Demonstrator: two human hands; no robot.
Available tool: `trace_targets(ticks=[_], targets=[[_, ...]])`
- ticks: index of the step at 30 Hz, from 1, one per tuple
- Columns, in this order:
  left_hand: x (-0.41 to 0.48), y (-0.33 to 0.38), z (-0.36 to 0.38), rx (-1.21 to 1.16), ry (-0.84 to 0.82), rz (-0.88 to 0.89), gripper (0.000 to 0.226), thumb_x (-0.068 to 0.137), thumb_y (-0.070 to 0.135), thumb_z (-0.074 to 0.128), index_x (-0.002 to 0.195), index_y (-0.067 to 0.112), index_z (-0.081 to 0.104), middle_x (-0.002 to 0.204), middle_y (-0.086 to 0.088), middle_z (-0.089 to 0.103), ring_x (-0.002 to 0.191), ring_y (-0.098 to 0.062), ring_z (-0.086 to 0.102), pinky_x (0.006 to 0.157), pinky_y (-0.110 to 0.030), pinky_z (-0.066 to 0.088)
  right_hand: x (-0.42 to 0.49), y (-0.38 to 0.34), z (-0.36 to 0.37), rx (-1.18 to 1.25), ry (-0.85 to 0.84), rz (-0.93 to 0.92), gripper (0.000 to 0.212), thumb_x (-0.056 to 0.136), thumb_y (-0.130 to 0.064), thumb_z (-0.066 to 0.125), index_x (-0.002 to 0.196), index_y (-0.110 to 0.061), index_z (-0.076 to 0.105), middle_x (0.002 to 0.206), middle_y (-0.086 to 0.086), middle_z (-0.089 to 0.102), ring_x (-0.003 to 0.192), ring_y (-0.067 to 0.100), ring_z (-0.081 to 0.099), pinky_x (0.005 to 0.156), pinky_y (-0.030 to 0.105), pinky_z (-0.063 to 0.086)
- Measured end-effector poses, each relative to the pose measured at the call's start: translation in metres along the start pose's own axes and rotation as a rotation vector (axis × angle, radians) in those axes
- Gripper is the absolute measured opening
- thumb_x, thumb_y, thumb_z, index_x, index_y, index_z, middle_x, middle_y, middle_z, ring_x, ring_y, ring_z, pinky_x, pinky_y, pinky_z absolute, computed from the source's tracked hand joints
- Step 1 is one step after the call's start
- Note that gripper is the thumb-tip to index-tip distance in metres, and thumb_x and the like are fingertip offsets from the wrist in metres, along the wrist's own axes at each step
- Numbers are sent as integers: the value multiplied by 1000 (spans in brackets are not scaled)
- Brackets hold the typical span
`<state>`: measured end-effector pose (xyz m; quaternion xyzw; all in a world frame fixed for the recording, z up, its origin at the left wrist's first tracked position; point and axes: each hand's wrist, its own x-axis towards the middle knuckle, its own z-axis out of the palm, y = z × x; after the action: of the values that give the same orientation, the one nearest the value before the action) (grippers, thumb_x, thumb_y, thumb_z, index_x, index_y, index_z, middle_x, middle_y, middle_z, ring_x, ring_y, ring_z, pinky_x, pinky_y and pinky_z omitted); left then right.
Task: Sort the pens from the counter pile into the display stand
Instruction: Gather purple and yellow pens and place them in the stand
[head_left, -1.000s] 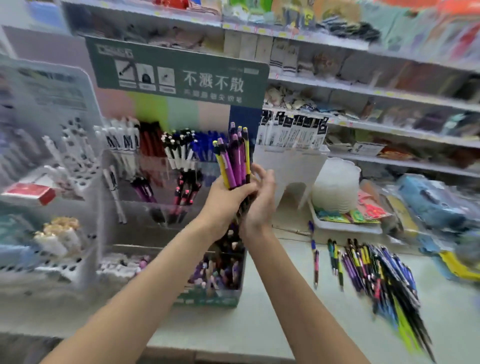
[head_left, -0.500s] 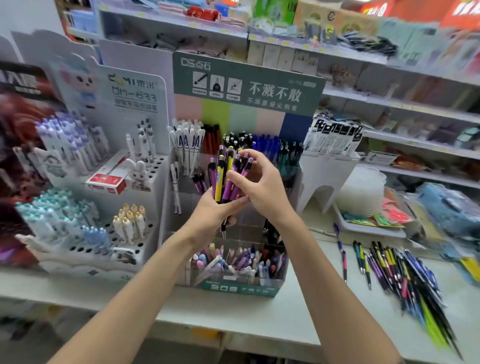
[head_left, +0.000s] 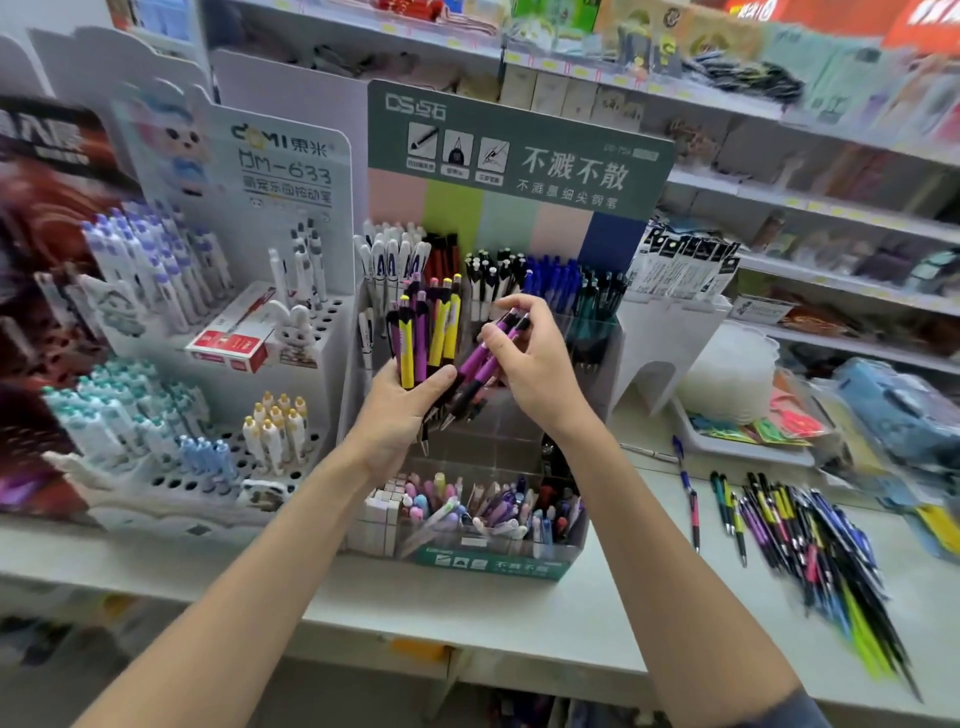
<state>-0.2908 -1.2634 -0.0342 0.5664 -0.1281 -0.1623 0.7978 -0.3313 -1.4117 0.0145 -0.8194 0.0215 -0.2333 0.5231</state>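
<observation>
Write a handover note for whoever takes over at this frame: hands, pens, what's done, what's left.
Left grip holds an upright bundle of yellow and purple pens in front of the display stand.
Right grip pinches a few purple pens, tilted, at the bundle's side.
Done: the stand's back rows hold pens.
Left: slot the held pens, then sort the pile on the counter at the right.
</observation>
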Motion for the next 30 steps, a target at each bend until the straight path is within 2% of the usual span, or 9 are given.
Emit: trace_targets(ticks=[4, 6, 11, 15, 17, 19, 22, 26, 30], targets=[[8, 2, -24, 34, 106, -7, 17, 94, 13, 64, 110, 8, 61, 91, -4, 74, 78, -12, 71, 61, -22, 55, 11, 2, -15, 99, 208, -3, 19, 101, -7, 48, 119, -6, 43, 88, 1, 55, 65, 4, 65, 62, 23, 55], [9, 1, -41, 36, 150, -1, 12, 94, 12, 64, 106, 9, 61, 94, -7, 73, 76, -13, 70, 60, -21, 55, 17, 4, -24, 75, 269, -23, 19, 102, -9, 47, 120, -8, 42, 87, -1, 54, 66, 3, 64, 65, 27, 57], [10, -4, -68, 24, 191, 8, 21, 95, 12, 62, 113, 3, 59, 95, -7, 71, 75, -14, 67, 61, -21, 55, 34, 11, -3, -101, 140, -158, 21, 103, -13, 47, 123, -14, 41, 85, 13, 59, 67, 22, 67, 62, 38, 57], [7, -4, -68, 73, 147, -7, 28, 96, 12, 61, 119, -3, 57, 87, -4, 72, 74, -14, 67, 59, -21, 53, 49, 22, 30, -306, 140, -334, 29, 101, -13, 50, 128, -7, 44, 83, 6, 58, 65, 21, 60, 66, 40, 52], [4, -3, -66, 65, 139, -20, 26, 96, 13, 61, 118, 0, 57, 87, -3, 73, 75, -14, 67, 59, -22, 53, 51, 29, 46, -426, 116, -418, 32, 99, -10, 54, 129, 0, 48, 92, 5, 59, 70, 19, 58, 68, 31, 50], [2, -1, -67, 49, 119, -34, 26, 95, 13, 61, 117, 1, 57, 89, -4, 74, 76, -15, 66, 61, -23, 54, 50, 42, 61, -551, 47, -457, 36, 98, -8, 56, 131, 4, 49, 111, 16, 65, 91, 27, 67, 77, 34, 55], [-2, 2, -70, 41, 79, -58, 30, 94, 14, 62, 120, 0, 57, 90, -4, 74, 76, -13, 66, 65, -25, 55, 47, 53, 75, -610, -16, -405, 40, 98, -10, 55, 136, 2, 46, 123, 21, 61, 102, 37, 65, 81, 44, 56], [-6, 4, -72, 35, 71, -45, 30, 94, 13, 62, 120, 0, 57, 92, -4, 74, 77, -13, 66, 67, -26, 56, 48, 55, 78, -644, -11, -335, 41, 99, -12, 53, 137, 1, 43, 121, 21, 61, 94, 38, 65, 73, 41, 53], [-8, 4, -71, 17, 91, -34, 24, 94, 10, 61, 117, 3, 58, 96, -6, 74, 74, -12, 66, 68, -26, 57, 46, 55, 80, -705, -183, -289, 48, 100, -12, 48, 145, -3, 34, 123, 22, 57, 98, 40, 63, 79, 46, 53]])
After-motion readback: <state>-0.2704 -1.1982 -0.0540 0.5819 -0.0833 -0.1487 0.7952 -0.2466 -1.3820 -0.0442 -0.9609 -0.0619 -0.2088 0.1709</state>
